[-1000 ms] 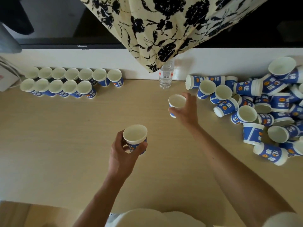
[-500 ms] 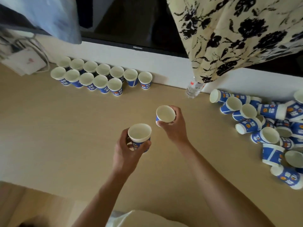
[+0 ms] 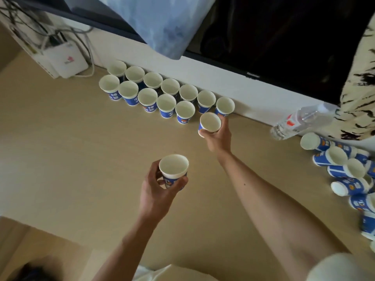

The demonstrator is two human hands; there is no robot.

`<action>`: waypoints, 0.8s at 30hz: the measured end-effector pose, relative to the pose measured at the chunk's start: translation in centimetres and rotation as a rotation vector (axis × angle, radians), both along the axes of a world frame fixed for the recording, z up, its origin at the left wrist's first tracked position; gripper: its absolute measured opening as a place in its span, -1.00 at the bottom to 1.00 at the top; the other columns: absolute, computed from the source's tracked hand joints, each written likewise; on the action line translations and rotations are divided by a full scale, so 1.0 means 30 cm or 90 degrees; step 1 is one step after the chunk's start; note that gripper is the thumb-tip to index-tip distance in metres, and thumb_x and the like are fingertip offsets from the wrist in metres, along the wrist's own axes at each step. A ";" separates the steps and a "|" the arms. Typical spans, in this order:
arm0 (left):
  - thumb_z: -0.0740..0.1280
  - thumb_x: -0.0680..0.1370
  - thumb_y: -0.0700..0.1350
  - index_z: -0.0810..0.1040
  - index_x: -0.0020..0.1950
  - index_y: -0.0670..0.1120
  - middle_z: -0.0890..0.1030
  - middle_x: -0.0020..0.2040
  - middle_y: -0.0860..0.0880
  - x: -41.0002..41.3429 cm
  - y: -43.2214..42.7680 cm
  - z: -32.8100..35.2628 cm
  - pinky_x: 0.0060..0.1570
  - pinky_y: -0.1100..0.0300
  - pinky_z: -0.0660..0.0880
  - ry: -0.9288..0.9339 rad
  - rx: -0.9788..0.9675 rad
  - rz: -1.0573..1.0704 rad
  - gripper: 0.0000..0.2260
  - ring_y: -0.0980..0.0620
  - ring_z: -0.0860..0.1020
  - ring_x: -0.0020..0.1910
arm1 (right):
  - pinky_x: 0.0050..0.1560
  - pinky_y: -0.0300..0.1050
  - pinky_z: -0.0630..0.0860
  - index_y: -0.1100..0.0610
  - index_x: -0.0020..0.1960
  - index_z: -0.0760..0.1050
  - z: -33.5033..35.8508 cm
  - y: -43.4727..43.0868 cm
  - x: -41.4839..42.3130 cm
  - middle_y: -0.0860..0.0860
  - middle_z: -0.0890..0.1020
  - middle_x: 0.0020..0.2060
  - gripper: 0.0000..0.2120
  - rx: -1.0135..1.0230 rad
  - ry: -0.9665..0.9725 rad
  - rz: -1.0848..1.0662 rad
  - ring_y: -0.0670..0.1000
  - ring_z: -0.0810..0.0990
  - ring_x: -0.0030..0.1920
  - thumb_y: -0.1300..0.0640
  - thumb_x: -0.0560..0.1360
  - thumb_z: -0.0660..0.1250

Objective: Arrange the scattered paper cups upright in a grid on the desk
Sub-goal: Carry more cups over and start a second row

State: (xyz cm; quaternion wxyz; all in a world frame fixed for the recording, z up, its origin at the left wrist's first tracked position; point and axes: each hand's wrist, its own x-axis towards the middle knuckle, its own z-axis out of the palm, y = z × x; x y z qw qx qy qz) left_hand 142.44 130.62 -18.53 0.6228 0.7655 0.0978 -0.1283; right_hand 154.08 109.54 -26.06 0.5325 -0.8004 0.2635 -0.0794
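Since half a second ago the right hand [image 3: 218,138] has carried its cup far and leftward, from the middle of the surface [image 3: 71,159] to the right end of the grid, while the left hand [image 3: 157,191] has kept its own cup aloft near the person. From the head view, the right hand's fingers and thumb curl round the right-hand cup [image 3: 210,122] low on its wall. They hold it at the open slot just right of the near row's last cup [image 3: 185,111] and just on the near side of the far row's last cup [image 3: 225,106]; whether its base is already down I cannot tell. Its long axis runs roughly vertical, mouth up and tipped a little toward the near left (the white inside faces the camera). The left hand grips the left-hand cup [image 3: 173,167] round its lower half, mouth up too, well apart from the grid. Twelve cups stand in two rows against the far wall, and the scattered cups [image 3: 336,157] lie mostly on their sides at the right edge, to the right of a water bottle [image 3: 300,120]. The risk, as I judge it, is the tight slot: knuckles or the cup's rim could nudge a neighbour and topple the light cups in a chain. A tilted release could also leave this one rocking out of line.
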 end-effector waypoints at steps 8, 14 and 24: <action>0.55 0.29 0.05 0.54 0.15 0.13 0.67 0.01 0.18 0.079 0.077 -0.059 -0.09 0.25 0.57 0.032 0.007 -0.016 -0.54 0.13 0.65 -0.03 | 0.12 0.03 0.56 0.06 0.32 0.39 -0.094 0.038 0.133 -0.07 0.61 0.07 -0.34 -0.052 0.063 -0.069 0.03 0.60 0.04 0.07 0.27 0.56; 0.55 0.27 0.09 0.55 0.17 0.10 0.66 -0.01 0.20 0.118 0.085 -0.068 -0.12 0.31 0.55 0.039 0.002 -0.030 -0.51 0.15 0.64 -0.04 | 0.14 -0.03 0.54 0.08 0.35 0.40 -0.129 0.045 0.143 -0.06 0.62 0.10 -0.32 -0.064 0.046 -0.094 0.02 0.60 0.09 0.11 0.28 0.57; 0.56 0.29 0.02 0.55 0.19 0.09 0.66 0.02 0.19 0.136 0.065 -0.071 -0.04 0.23 0.57 0.047 -0.005 -0.042 -0.52 0.14 0.64 -0.01 | 0.07 -0.16 0.50 0.10 0.31 0.41 -0.154 0.027 0.162 -0.09 0.61 0.06 -0.36 -0.038 0.051 -0.082 -0.08 0.58 -0.02 0.13 0.31 0.59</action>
